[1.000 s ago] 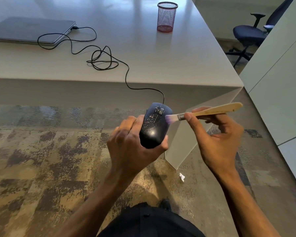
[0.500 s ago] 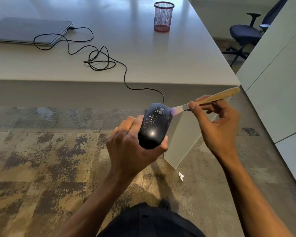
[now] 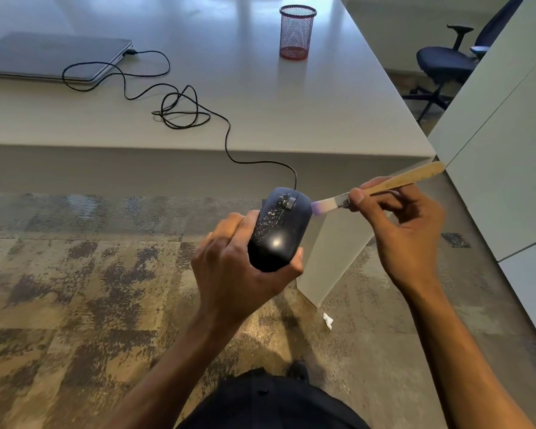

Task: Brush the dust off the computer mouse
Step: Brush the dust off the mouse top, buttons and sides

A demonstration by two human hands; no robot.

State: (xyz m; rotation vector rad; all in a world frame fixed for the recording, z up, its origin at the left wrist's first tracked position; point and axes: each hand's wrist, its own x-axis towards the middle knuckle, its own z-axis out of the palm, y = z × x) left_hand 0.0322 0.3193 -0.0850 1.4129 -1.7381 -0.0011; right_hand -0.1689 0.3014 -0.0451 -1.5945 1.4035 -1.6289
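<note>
My left hand [image 3: 232, 267] grips a black wired computer mouse [image 3: 280, 227] from its left side and rear, holding it up over the floor in front of the desk. Pale dust specks cover the mouse's left half and the area by the scroll wheel. My right hand [image 3: 406, 230] holds a small brush [image 3: 381, 187] with a wooden handle and a metal ferrule. Its purple-tipped bristles touch the mouse's upper right edge. The mouse's black cable [image 3: 180, 106] runs up over the desk edge in loops to a closed laptop [image 3: 50, 55].
The white desk [image 3: 291, 113] carries a red mesh pen cup [image 3: 296, 32] near its back. A black office chair [image 3: 446, 63] stands at the far right behind a pale partition [image 3: 502, 144]. A white scrap [image 3: 328, 320] lies on the patterned carpet by the desk leg.
The brush tip has moved from the mouse's top front, up and out to its right edge. My right hand rose slightly. The left hand and mouse stayed nearly still.
</note>
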